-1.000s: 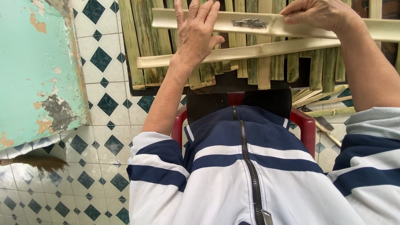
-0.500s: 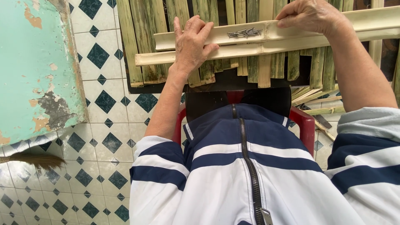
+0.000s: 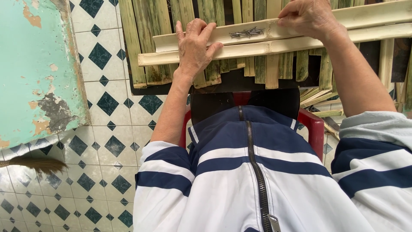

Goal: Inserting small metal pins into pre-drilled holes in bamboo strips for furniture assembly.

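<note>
The left hand (image 3: 195, 47) now lies flat, fingers spread, pressing down on two pale split-bamboo battens (image 3: 257, 41) that cross a row of green bamboo slats (image 3: 150, 38); a second ago it sat higher, fingers lifted. The right hand (image 3: 307, 17) pinches the upper batten's edge, fingers curled narrow, much as before. A small heap of nails (image 3: 246, 32) rests on that batten between the hands. Below are a red stool (image 3: 315, 129) and the diamond-tiled floor (image 3: 103, 129).
</note>
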